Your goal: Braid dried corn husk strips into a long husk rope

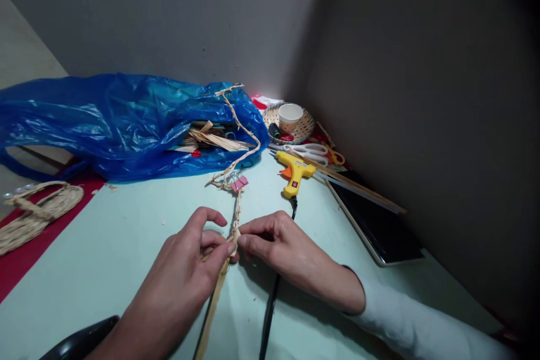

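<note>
A thin cord of twisted tan plant fibre runs from the blue bag's edge down the table to my fingers. A pink binder clip grips it just beyond my hands. My left hand pinches the cord's near end between thumb and fingers, its index finger raised. From the other side, my right hand pinches the same spot with thumb and index finger. Toward me, a flat tan fibre strip trails from the pinched place.
A yellow glue gun lies ahead right, its black cable running toward me. A blue plastic bag holds fibre strips. Behind are scissors and a woven tray with a cup. A black tablet-like slab lies right, a braided coil left.
</note>
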Demonstrator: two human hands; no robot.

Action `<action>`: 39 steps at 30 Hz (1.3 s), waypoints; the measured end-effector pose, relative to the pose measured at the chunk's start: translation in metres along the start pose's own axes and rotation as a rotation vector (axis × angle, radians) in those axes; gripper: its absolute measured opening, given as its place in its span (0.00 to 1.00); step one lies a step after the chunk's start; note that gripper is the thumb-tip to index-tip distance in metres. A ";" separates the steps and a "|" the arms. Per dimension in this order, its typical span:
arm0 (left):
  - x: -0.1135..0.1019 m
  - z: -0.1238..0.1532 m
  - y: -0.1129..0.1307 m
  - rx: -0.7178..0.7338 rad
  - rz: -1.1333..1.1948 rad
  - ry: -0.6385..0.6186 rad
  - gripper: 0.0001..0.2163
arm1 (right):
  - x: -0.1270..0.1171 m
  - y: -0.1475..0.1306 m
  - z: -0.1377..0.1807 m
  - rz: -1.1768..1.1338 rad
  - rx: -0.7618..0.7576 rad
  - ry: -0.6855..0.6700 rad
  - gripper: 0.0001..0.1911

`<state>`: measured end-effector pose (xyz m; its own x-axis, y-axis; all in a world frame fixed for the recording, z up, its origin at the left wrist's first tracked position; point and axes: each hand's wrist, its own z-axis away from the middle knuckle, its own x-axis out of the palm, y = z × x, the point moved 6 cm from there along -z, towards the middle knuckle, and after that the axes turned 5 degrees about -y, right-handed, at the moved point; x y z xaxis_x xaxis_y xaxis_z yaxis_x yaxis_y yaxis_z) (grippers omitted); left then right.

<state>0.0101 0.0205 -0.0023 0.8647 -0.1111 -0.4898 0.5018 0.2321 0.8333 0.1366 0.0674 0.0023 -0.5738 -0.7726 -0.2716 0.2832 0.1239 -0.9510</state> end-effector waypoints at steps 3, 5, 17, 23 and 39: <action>-0.003 0.003 0.005 0.020 -0.063 0.031 0.07 | 0.001 0.002 -0.002 -0.080 0.028 0.048 0.15; -0.007 0.003 0.010 0.046 -0.148 0.031 0.06 | 0.000 0.001 -0.003 -0.043 0.040 0.088 0.16; 0.021 0.041 0.029 0.679 -0.824 0.297 0.09 | -0.001 -0.003 0.004 -0.051 -0.031 0.079 0.16; 0.044 0.049 0.024 0.919 -1.197 0.347 0.18 | 0.001 -0.002 0.004 -0.244 -0.052 -0.002 0.14; 0.013 -0.007 0.005 -0.009 0.475 -0.314 0.08 | 0.003 0.000 0.004 -0.037 -0.128 0.058 0.15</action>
<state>0.0233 0.0265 -0.0064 0.9609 -0.2741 0.0388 0.0575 0.3347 0.9406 0.1378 0.0621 0.0019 -0.6267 -0.7412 -0.2404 0.1628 0.1771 -0.9706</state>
